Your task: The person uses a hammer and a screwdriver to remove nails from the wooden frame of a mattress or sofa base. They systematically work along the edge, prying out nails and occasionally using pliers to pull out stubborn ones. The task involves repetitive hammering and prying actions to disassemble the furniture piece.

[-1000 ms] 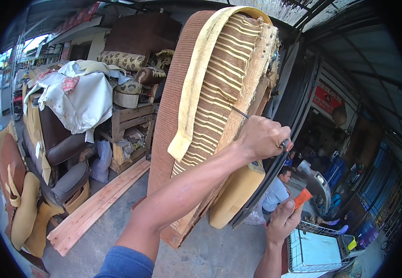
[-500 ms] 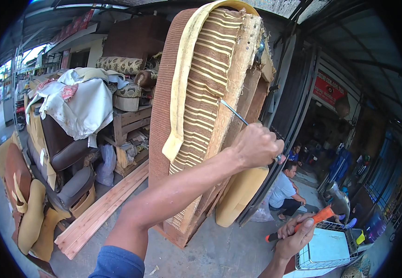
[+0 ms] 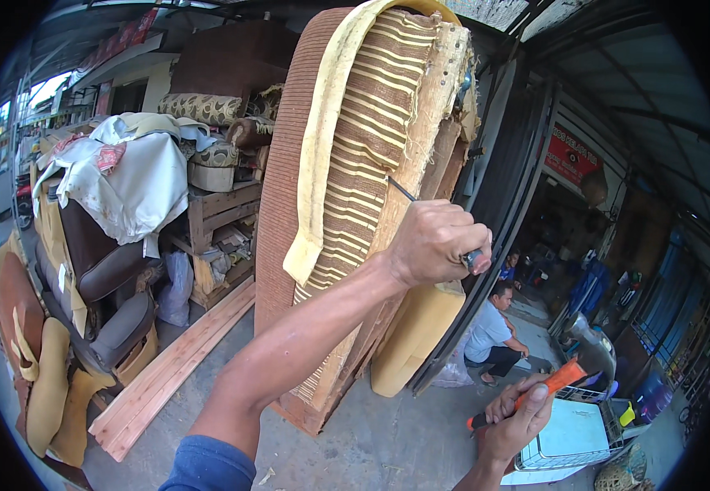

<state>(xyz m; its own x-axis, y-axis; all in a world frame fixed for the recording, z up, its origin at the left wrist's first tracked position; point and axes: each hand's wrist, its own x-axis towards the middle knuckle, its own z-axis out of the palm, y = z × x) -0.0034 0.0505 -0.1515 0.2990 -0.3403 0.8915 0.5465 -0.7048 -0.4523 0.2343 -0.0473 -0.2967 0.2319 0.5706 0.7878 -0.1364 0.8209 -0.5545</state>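
Observation:
My left hand point(image 3: 437, 241) is wrapped round a screwdriver, its dark shaft point(image 3: 402, 189) reaching up and left. The tip meets the edge of the brown-and-cream striped fabric point(image 3: 359, 155), beside the bare wooden rail point(image 3: 420, 123) of an upended upholstered furniture piece. Past my fist the end of the screwdriver handle point(image 3: 473, 260) sticks out. Lower right, my right hand point(image 3: 523, 409) grips a hammer by its orange-and-black handle point(image 3: 559, 378); the metal head point(image 3: 594, 348) is raised and apart from the screwdriver. A yellowish padded strip point(image 3: 322, 155) hangs over the striped fabric.
Wooden planks point(image 3: 175, 368) lie on the floor at left, near stacked old cushions and white cloth point(image 3: 126, 180). Yellow foam point(image 3: 420, 335) leans behind the furniture piece. At right are a seated person point(image 3: 494, 331) and a pale blue box point(image 3: 572, 434) in a wire basket.
My left hand has shifted slightly up and left, nearer the screwdriver's tip, showing less shaft. The hammer head has risen a little and more of it shows. The whole view has shifted slightly.

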